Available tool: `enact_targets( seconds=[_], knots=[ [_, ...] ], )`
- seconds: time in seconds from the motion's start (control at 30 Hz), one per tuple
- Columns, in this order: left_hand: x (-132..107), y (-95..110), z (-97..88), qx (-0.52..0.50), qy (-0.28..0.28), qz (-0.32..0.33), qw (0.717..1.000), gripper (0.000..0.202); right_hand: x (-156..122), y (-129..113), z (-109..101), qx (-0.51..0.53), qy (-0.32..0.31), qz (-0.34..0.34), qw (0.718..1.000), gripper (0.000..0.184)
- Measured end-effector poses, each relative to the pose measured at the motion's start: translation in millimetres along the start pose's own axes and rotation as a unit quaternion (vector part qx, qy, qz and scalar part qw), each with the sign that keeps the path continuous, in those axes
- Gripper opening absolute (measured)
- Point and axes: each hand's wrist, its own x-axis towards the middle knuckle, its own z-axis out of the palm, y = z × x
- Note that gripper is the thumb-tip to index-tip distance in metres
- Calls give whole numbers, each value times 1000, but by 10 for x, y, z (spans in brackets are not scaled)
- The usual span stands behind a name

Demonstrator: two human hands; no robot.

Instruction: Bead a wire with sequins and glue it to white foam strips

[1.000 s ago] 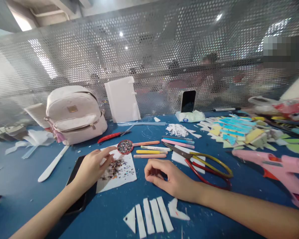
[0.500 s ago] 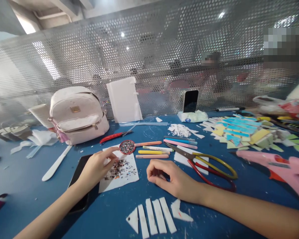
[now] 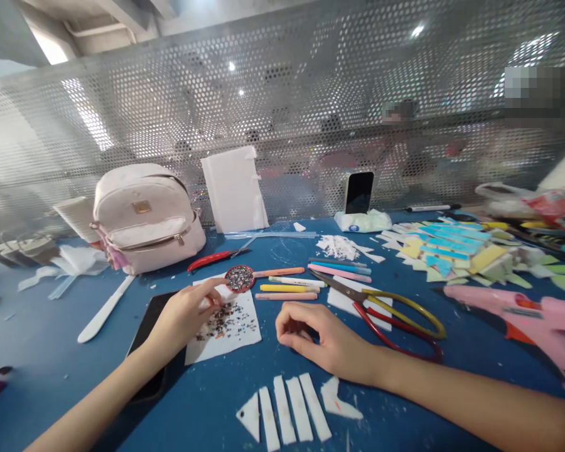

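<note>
Two fingers of your left hand (image 3: 184, 316), thumb and forefinger, were pinched together right over the loose sequins (image 3: 225, 316). Anything caught between them was too small to see. The sequins lay scattered on a white sheet (image 3: 226, 342), just in front of those fingertips and touching them. Your wrist crossed a black phone (image 3: 144, 326) lying flat beside the sheet.

Your right hand (image 3: 322, 339) rested on the blue table (image 3: 37, 364), well to the right of the sheet and clear of the sequins. Its fingers were half curled with the thumb tucked near the forefinger, and you could not tell from this view whether it gripped anything.

Just beyond your left fingertips sat a small round dish (image 3: 238, 278) with a red rim, full of more sequins and touching the far edge of the sheet. Several pens (image 3: 287, 288) lay in a loose row to the right of the dish. Past them were the scissors (image 3: 386, 311), blades pointing towards the pens, and farther right a pink glue gun (image 3: 522, 311).

Nearer to you, between your forearms, white strips (image 3: 289, 414) lay side by side with a few odd offcuts. A pale backpack (image 3: 145, 216) stood at the back left, with a white plastic knife (image 3: 106, 309) lying in front of it.
</note>
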Motion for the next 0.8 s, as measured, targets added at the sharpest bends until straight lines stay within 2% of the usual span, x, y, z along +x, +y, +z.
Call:
enact_targets(
  seconds=[0.4, 0.67, 0.8],
  knots=[
    [1, 4, 52, 68, 15, 24, 997, 37, -1, -9, -1, 7, -9, 0, 1000, 10],
    [-20, 58, 40, 162, 37, 76, 983, 38, -4, -19, -4, 1, -10, -2, 1000, 10],
    [-15, 83, 55, 174, 32, 100, 979, 39, -6, -16, -3, 1, -12, 3, 1000, 11]
  ],
)
